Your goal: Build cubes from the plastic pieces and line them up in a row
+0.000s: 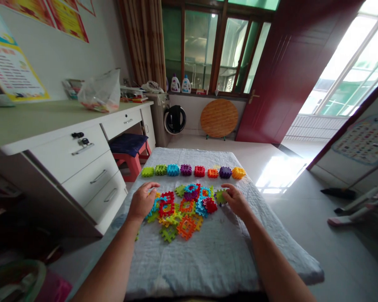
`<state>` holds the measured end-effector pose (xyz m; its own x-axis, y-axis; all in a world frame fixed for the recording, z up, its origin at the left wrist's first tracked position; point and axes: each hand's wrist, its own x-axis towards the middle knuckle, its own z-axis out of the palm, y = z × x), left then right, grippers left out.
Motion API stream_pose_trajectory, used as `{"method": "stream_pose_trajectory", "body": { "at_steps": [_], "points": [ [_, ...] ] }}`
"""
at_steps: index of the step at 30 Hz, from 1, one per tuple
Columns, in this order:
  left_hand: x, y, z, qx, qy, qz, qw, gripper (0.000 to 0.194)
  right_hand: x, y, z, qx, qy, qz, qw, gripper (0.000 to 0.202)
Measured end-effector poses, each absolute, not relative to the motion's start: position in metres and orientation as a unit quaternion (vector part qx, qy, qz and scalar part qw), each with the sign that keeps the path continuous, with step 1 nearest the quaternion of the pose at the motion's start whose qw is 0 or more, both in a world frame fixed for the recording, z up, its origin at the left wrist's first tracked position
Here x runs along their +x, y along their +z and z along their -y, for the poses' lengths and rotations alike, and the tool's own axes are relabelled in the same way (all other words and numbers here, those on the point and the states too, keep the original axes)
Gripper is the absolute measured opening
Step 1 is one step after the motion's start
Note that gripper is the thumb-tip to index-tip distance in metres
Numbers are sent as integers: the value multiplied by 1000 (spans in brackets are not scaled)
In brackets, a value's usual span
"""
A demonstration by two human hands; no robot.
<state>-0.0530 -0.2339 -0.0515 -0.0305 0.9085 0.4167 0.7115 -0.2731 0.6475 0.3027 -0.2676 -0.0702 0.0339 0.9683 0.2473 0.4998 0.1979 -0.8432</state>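
Colourful interlocking plastic pieces lie in a loose pile on the cloth-covered table [195, 260], among them an orange square piece [186, 227] and a dark red one [210, 205]. Behind the pile runs a row of assembled blocks, from a green block [148, 171] on the left to a yellow block [238, 173] on the right. My left hand [143, 201] is at the pile's left edge, fingers apart beside blue and yellow pieces. At the right edge, my right hand [235, 199] has its thumb and fingers around a green piece [220, 196].
To the left stands a white desk [50, 117] with drawers and a plastic bag [101, 92] on top. A red stool [130, 157] is beneath it. A round wooden board [219, 118] leans on the far wall. A bin [28, 281] is at lower left.
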Motion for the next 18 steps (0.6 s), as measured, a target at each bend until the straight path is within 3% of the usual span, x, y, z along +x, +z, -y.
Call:
{"method": "stream_pose_trajectory", "body": {
  "at_steps": [4,9,14,18],
  "points": [
    [-47,-55,234,707,386,-581,116,24,303,-76,264,-574,252,646,435,34],
    [-25,-51,243,778,313,-542,57,21,308,-77,262,-607,140,630,464,41],
    [0,-40,237,820,201,-536,25,33,311,-79,264,-619,94,667,403,35],
    [16,-39,222,816,122,-564,17,41,306,-85,266,-622,42,705,338,50]
  ]
}}
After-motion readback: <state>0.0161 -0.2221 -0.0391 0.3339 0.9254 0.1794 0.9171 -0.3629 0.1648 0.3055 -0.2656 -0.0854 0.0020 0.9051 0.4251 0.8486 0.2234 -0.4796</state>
